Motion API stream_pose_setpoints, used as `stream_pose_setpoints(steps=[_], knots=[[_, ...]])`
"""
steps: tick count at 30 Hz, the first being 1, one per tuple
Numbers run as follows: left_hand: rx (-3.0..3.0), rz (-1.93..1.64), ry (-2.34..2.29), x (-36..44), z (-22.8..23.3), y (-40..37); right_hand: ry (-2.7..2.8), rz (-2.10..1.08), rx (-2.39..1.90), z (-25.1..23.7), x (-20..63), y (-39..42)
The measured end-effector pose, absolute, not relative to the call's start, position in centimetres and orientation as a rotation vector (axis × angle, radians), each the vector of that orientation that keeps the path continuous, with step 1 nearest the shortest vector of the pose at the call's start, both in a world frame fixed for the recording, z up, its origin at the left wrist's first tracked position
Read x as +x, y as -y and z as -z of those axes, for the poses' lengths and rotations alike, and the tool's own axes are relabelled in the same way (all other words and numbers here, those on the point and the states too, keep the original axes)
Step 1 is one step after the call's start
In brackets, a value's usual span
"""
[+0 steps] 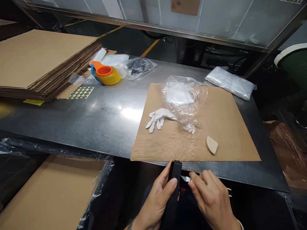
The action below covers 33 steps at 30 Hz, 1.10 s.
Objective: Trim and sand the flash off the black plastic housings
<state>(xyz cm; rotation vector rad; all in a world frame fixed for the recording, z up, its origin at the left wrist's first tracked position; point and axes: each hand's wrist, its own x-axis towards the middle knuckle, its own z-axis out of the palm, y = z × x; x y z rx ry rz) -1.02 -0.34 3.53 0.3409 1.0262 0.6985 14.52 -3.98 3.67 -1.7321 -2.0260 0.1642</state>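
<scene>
My left hand (153,201) is closed around a long black part (176,171), held upright just off the table's front edge. My right hand (212,195) pinches a small craft knife (186,179); its pointed blade is at the part's right side, and I cannot tell whether it touches. Most of the knife's handle is hidden in the fist. Beyond the hands, a cardboard sheet (227,121) bears a white glove (159,118), a crumpled clear plastic bag (189,111) with white material inside, and a beige wedge-shaped block (212,145).
The metal table (112,127) carries a tall cardboard stack (48,60), a sticker sheet (81,92), a tape dispenser (105,75), a bag of black items (139,67) and a wrapped white pack (230,82). A plastic-lined box (55,191) stands at the lower left.
</scene>
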Motion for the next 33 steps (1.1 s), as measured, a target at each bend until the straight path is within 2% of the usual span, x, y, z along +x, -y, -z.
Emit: stream_pose_setpoints(steps=[33], knots=[[0.393,-0.644,-0.926,-1.3,-3.7,0.3,2.011,-0.105,-1.724,-4.1,14.8,3.7]])
